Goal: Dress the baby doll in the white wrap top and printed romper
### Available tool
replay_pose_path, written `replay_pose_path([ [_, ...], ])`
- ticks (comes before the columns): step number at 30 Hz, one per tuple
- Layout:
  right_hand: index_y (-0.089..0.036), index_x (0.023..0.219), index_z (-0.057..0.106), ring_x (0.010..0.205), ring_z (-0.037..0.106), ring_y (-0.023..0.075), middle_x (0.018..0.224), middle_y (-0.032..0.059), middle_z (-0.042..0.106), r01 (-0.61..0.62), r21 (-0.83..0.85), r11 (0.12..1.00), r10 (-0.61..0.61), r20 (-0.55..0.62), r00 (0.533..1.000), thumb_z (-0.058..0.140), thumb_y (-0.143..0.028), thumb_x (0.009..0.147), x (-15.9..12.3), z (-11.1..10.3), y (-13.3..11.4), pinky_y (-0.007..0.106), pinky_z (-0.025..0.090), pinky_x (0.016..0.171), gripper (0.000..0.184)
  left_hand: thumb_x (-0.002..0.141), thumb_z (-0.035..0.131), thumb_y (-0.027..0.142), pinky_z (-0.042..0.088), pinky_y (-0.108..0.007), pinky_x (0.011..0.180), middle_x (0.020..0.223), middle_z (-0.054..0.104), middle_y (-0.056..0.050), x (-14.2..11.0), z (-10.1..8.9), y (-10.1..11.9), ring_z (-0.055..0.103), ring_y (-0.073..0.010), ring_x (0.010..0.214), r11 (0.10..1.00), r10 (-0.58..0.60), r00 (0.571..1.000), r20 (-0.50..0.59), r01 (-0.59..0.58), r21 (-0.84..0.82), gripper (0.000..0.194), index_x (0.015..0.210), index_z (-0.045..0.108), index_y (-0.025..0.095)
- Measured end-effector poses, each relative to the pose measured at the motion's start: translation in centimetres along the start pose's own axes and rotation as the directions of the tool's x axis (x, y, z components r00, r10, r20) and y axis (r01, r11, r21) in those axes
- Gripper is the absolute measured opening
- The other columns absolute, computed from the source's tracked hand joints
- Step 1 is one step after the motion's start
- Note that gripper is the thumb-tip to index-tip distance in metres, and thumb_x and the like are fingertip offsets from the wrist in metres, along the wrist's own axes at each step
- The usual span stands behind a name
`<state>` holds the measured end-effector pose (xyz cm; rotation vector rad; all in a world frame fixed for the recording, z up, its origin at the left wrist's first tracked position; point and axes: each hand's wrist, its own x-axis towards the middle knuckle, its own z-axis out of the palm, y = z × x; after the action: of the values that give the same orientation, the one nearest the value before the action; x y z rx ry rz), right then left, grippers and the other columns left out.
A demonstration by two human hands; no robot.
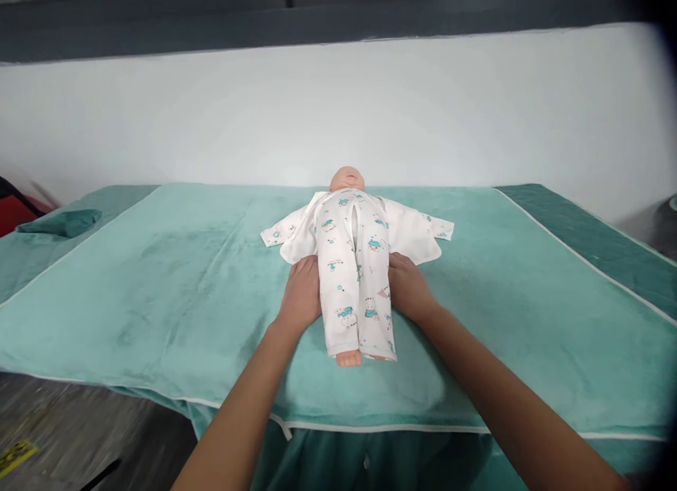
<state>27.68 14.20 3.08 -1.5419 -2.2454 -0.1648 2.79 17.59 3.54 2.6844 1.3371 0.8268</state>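
Note:
A baby doll (348,178) lies on its back with its head toward the wall and its toes toward me. It wears white patterned trousers (333,279), spread up over its front, with a dark gap between the legs near the top. Under them a white jacket (415,230) lies spread with its sleeves out to both sides. My left hand (302,286) is closed at the left edge of the trousers, and my right hand (410,286) is closed at the right edge. The fingertips and thumbs are partly hidden. Bare toes show below the trouser hems.
A green plush cover (159,286) with white piping lies over the bed. Behind it stands a white wall (238,117). A folded green cloth (61,223) and a red and black item (15,207) are at the far left. Grey floor (106,427) shows below the front left edge.

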Motion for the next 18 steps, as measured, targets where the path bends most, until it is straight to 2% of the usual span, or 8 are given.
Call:
replay_pose_path([
  [6, -0.014, 0.1, 0.069, 0.099, 0.054, 0.0269, 0.105, 0.0129, 0.066, -0.038, -0.102, 0.994, 0.037, -0.009, 0.999, 0.056, -0.019, 0.092, -0.5, -0.5, -0.9, 0.037, 0.037, 0.086, 0.016, 0.09, 0.054, 0.022, 0.045, -0.044, 0.09, 0.113, 0.062, -0.013, -0.2, 0.4, -0.3, 0.056, -0.0303, 0.109, 1.0, -0.002, 1.0, -0.031, 0.003, 0.016, 0.03, 0.119, 0.055, 0.019],
  [13, -0.016, 0.107, 0.067, 0.105, 0.054, 0.0269, 0.113, 0.0115, 0.064, -0.08, 0.002, 0.997, 0.08, 0.0, 0.997, 0.06, -0.024, 0.091, -1.0, -0.6, -1.1, 0.036, 0.038, 0.087, 0.019, 0.092, 0.053, 0.023, 0.045, -0.044, 0.09, 0.113, 0.061, -0.013, 0.0, 0.7, -0.5, 0.056, -0.0292, 0.108, 1.0, 0.011, 0.999, -0.042, -0.01, 0.025, 0.029, 0.12, 0.054, 0.018],
  [18, -0.016, 0.092, 0.067, 0.094, 0.054, 0.0265, 0.103, 0.0127, 0.065, -0.121, -0.025, 0.992, 0.12, -0.023, 0.992, 0.056, -0.018, 0.091, -0.5, -0.3, -0.8, 0.036, 0.04, 0.078, 0.012, 0.094, 0.053, 0.027, 0.045, -0.045, 0.093, 0.116, 0.06, -0.015, 0.4, 0.8, -0.3, 0.055, -0.0299, 0.111, 0.998, 0.02, 1.0, -0.023, -0.019, 0.058, 0.031, 0.123, 0.052, 0.017],
])
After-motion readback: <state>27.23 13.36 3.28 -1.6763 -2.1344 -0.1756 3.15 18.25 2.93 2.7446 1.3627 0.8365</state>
